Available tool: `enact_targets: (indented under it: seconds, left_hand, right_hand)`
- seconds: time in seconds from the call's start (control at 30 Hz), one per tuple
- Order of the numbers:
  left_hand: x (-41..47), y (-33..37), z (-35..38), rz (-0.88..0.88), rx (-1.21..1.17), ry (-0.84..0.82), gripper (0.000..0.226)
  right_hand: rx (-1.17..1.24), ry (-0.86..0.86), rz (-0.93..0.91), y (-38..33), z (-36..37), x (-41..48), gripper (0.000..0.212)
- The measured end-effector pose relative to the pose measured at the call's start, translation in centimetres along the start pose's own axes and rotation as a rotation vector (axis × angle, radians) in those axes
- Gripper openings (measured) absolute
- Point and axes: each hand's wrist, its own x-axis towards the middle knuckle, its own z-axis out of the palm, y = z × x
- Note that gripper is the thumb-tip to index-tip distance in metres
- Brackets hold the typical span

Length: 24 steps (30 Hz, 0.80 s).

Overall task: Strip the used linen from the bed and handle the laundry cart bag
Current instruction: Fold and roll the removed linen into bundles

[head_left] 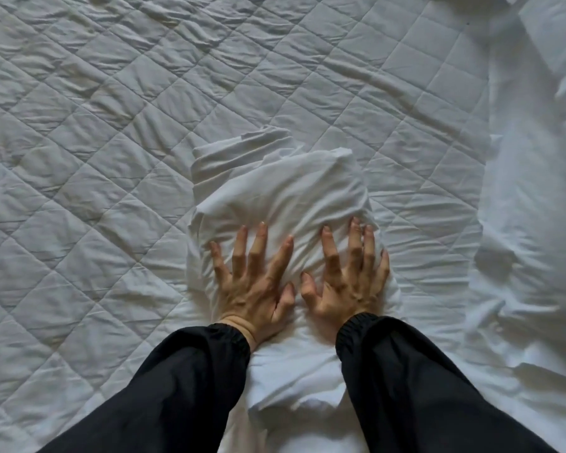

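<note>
Quilted mattress pad (pixel 111 132) fills the view; bundled white sheet (pixel 275 191) lies mid-bed; left hand (pixel 255 282) and right hand (pixel 347 282) press on it, fingers spread; pillow (pixel 536 158) right.

Both arms are covered by long, loose sleeves of matte black woven cloth. The left sleeve (pixel 177 390) and the right sleeve (pixel 432 387) are cut full and crease in soft folds behind the wrists. Each ends in a gathered elastic cuff. The left cuff (pixel 231 336) is puckered into small tight pleats, and the right cuff (pixel 356 328) looks finely ribbed, with close-set gathers. Both cuffs close snugly just behind the hands. Between the left cuff and the left hand (pixel 258 289), a narrow smooth tan band (pixel 234 323) circles the wrist; whether it is an under-cuff or a wrap cannot be told. The right hand (pixel 347 289) is bare from its cuff onward.
</note>
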Motion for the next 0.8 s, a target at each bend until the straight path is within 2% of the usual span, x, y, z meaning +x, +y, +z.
enact_targets:
  seconds: [0.2,0.5,0.57,0.63,0.7,0.8]
  left_hand:
    - [-0.4,-0.2,0.2,-0.005,-0.010,0.048,0.075]
    - [-1.2,-0.6,0.5,0.000,-0.085,0.114,0.073]
    - [-1.2,-0.7,0.0,0.012,-0.128,0.110,0.074]
    - [-1.2,-0.8,-1.1,0.038,-0.192,0.079,0.073]
    - [-1.7,-1.4,-2.2,0.125,-0.276,0.038,0.072]
    - [-1.4,-5.5,-3.8,0.444,-0.363,-0.023,0.072]
  right_hand:
    - [-0.029,-0.002,-0.013,-0.2,-0.5,0.0,0.080]
    - [-0.095,0.008,0.014,-1.4,-1.3,-0.7,0.073]
    - [-0.122,-0.004,0.073,-2.1,-1.8,-1.0,0.073]
    - [-0.152,-0.002,0.237,-4.0,-2.4,-1.5,0.072]
    - [-0.178,0.029,0.424,-7.2,-2.8,-2.0,0.068]
    - [-0.212,0.015,0.526,-12.0,-2.8,-3.6,0.070]
